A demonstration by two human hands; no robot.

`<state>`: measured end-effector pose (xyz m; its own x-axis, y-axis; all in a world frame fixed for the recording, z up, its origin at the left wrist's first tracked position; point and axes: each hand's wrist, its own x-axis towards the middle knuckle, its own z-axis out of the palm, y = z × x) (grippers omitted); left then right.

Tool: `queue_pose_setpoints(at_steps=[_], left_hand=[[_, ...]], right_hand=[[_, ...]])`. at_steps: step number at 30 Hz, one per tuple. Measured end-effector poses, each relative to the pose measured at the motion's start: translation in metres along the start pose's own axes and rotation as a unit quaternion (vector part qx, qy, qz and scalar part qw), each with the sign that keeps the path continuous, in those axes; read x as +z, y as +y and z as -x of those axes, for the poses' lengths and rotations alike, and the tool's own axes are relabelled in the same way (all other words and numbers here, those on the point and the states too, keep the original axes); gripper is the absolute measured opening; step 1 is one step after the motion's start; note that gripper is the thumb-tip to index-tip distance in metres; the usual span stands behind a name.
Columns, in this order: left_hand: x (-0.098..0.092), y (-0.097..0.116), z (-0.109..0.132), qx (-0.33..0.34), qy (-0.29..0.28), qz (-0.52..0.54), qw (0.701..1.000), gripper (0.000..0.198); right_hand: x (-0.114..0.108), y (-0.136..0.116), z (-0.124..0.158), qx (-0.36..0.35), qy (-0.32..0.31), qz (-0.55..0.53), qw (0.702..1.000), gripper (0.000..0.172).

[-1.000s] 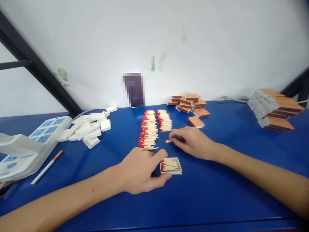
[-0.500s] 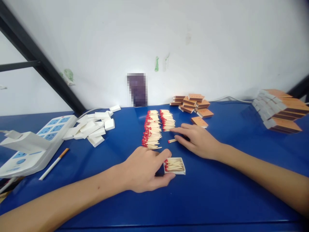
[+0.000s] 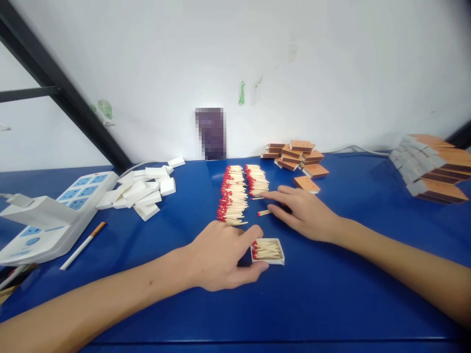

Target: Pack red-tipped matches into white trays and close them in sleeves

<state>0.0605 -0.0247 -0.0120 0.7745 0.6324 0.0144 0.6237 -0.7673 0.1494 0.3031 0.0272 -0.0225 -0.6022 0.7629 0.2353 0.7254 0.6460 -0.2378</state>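
Observation:
A small white tray (image 3: 278,262) filled with red-tipped matches (image 3: 267,250) rests on the blue table. My left hand (image 3: 228,257) grips its left end between thumb and index finger. Behind it lie two rows of matches, a longer left row (image 3: 234,196) and a shorter right row (image 3: 256,180). My right hand (image 3: 307,211) reaches to the near end of the shorter row, index fingertip at the matches there. Its thumb is at a loose match (image 3: 263,213), whose right end is hidden. The fingers are apart, and nothing shows held between them.
White empty trays (image 3: 142,189) lie in a heap at left, near a power strip (image 3: 90,196) and a cigarette (image 3: 83,246). Orange matchbox sleeves (image 3: 301,157) are piled behind my right hand, with a larger stack (image 3: 434,166) at far right. A pixelated dark object (image 3: 211,133) leans on the wall.
The view has shifted slightly. At the near end of the shorter row, a match now lies a little apart by my right index fingertip. My left hand keeps its grip on the tray.

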Motion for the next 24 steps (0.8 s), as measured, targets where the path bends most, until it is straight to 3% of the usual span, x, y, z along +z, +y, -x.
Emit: queue_pose_setpoints(at_steps=[24], left_hand=[[-0.001, 0.0001, -0.0012, -0.008, -0.014, 0.001, 1.0, 0.035]], right_hand=[[0.0002, -0.0004, 0.0, 0.001, -0.009, 0.02, 1.0, 0.04]])
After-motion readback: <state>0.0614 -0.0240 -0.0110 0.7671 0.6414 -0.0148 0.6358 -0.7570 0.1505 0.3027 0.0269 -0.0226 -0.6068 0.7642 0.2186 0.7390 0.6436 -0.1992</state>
